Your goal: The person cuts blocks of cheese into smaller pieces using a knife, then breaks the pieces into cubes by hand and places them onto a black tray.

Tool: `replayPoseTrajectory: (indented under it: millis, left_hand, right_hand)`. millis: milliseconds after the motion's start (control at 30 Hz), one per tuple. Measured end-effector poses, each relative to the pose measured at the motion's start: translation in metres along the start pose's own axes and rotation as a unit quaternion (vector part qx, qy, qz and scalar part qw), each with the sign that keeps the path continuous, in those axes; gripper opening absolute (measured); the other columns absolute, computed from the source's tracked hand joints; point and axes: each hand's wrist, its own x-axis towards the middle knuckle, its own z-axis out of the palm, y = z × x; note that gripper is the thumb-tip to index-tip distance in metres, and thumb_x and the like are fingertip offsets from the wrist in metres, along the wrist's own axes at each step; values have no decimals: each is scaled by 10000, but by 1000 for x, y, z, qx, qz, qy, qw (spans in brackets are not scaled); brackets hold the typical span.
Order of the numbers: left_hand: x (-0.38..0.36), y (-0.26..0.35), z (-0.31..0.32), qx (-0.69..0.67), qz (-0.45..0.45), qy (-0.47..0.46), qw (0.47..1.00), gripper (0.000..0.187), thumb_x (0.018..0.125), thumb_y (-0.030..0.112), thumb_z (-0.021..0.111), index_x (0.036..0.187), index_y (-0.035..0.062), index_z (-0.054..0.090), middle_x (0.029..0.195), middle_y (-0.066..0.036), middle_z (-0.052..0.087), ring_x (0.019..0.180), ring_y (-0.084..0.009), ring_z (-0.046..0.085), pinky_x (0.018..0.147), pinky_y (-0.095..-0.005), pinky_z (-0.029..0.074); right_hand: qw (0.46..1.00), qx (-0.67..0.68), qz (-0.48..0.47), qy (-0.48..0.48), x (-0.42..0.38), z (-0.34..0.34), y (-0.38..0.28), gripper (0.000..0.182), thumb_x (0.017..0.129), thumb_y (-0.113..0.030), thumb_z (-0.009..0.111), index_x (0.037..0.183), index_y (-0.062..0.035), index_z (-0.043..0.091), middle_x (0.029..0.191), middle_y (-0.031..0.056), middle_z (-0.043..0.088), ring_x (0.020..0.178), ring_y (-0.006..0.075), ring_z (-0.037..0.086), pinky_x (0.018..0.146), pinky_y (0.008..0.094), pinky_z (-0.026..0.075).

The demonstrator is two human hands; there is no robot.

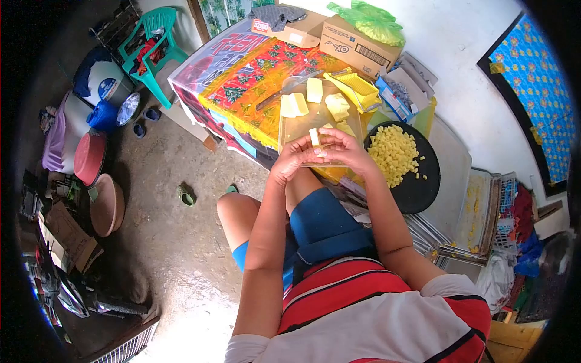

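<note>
Over the near edge of a cutting board [293, 128], my left hand [293, 156] and my right hand [342, 149] meet with bent fingers around a pale yellow block [315, 137]. Both hands seem to grip it; the fingertips partly hide its lower end. Larger pale yellow chunks [294, 105] lie on the board beyond my hands, one partly behind my right hand. A long knife [270, 100] rests at the board's far left side. To the right of my right hand, a round black tray [417, 192] holds a heap of small yellow cubes [392, 153].
A yellow plastic holder [361, 89] and an open box [404, 91] stand beyond the board. Cardboard boxes [354, 45] are at the table's back. Stacked metal trays [463, 212] are at right. A green chair [158, 48] and basins [108, 206] stand at left.
</note>
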Motion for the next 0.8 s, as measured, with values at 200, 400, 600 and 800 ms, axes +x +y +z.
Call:
replayPoseTrajectory:
  millis: [200, 400, 600, 800]
  left_hand:
    - [-1, 2, 1, -12, 5, -9, 1000, 462, 882, 184, 651, 1282, -3, 516, 1139, -88, 636, 955, -144, 629, 805, -274, 529]
    - [-1, 5, 3, 13, 3, -12, 1000, 448, 880, 164, 648, 1281, 8, 524, 1127, -78, 642, 942, -132, 628, 791, -261, 522]
    - [-3, 6, 2, 10, -9, -21, 1000, 437, 874, 131, 648, 1277, 11, 527, 1122, -75, 643, 934, -136, 629, 807, -271, 520]
    - [0, 0, 0, -17, -7, -2, 1000, 414, 880, 92, 624, 1271, -3, 524, 1137, -76, 628, 960, -153, 626, 834, -289, 523]
  right_hand:
    - [999, -37, 3, -3, 0, 1, -1, 657, 791, -65, 717, 1371, -21, 410, 1166, 97, 576, 1015, 150, 594, 869, 287, 487]
    - [1000, -19, -7, -14, 2, -1, 4, 622, 809, -41, 685, 1369, -25, 414, 1146, 106, 594, 993, 144, 599, 871, 285, 489]
    - [1000, 24, 10, -8, 1, -5, 7, 586, 824, -34, 641, 1368, -32, 421, 1130, 110, 603, 965, 152, 611, 848, 283, 507]
    - [997, 80, 22, 0, 3, -7, 11, 494, 869, -36, 565, 1350, -34, 450, 1147, 119, 591, 968, 168, 614, 843, 279, 517]
